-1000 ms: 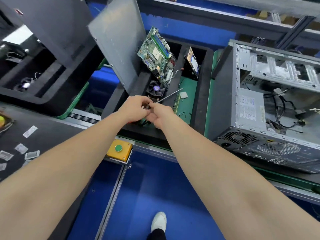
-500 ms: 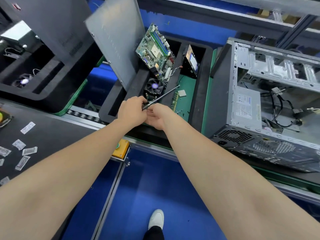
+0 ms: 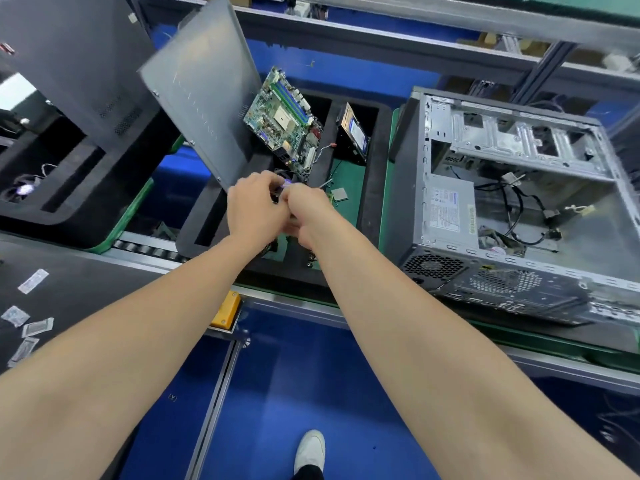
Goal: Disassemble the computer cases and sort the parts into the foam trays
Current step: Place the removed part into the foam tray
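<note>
Open computer case [image 3: 519, 209] filling the right side; black foam tray [image 3: 371, 188] at centre, grey side panel [image 3: 204, 109] and motherboard [image 3: 281, 116] propped in its upper-left slots. Over the tray's cooler fan [image 3: 286, 182], left hand [image 3: 254, 207] and right hand [image 3: 310, 213] touching, fingers curled, the right's round a screwdriver [image 3: 326, 183]; left pinch impossible to tell.

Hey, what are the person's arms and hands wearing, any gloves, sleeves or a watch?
Nothing shows. The left hand and right hand are ungloved, with no rings on the fingers in view. The left forearm and right forearm are uncovered down to the picture's lower edge: no sleeve, cuff, watch or wrist strap appears.
</note>
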Demonstrator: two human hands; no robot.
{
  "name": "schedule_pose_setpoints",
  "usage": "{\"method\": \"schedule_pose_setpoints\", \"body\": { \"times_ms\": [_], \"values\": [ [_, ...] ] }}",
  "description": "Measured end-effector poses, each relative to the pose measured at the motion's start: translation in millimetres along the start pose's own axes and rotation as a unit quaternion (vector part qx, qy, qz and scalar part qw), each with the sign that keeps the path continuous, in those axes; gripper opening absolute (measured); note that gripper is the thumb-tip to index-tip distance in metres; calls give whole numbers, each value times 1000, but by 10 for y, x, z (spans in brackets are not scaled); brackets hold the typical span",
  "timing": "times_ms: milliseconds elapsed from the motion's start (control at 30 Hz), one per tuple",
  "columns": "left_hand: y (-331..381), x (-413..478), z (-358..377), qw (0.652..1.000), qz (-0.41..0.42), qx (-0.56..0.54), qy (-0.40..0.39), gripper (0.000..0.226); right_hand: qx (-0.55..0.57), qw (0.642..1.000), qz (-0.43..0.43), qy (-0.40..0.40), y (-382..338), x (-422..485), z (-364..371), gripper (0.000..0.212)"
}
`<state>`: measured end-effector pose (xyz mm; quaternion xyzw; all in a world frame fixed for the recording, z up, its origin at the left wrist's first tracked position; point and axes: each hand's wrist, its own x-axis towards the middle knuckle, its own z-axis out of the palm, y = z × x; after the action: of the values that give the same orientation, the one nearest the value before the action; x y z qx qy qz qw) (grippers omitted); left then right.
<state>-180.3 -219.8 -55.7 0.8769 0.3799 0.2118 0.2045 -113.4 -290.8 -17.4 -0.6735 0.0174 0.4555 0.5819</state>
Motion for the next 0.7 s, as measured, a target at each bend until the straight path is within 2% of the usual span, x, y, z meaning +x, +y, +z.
{"method": "schedule_pose_setpoints", "body": {
  "times_ms": [67,167,233,300,367,433,533,700],
  "values": [
    [347,102,-88,993,-11,-109,43,26,-29,996,-83,31,-285,-112,-64,15],
    [1038,240,-190,943,-7,-329,56,24,-70,972,-214,71,-747,-342,-391,13],
    [1536,263,-202,927,39,-367,71,20,-100,948,-277,119,-1001,-492,-775,9],
    [2013,228,-148,914,82,-394,52,7,-116,928,-308,172,-1177,-596,-1259,8],
    [2419,158,-14,912,116,-393,-2,9,-125,917,-311,218,-1254,-651,-1776,8],
    [2753,67,201,918,131,-364,-82,10,-127,919,-279,249,-1237,-655,-2268,8],
    [3117,-109,557,926,126,-307,-180,17,-125,933,-218,258,-1084,-605,-2863,10],
    [3371,-339,1020,926,92,-239,-277,20,-175,937,-154,260,-798,-386,-3451,19]
  ]
}}
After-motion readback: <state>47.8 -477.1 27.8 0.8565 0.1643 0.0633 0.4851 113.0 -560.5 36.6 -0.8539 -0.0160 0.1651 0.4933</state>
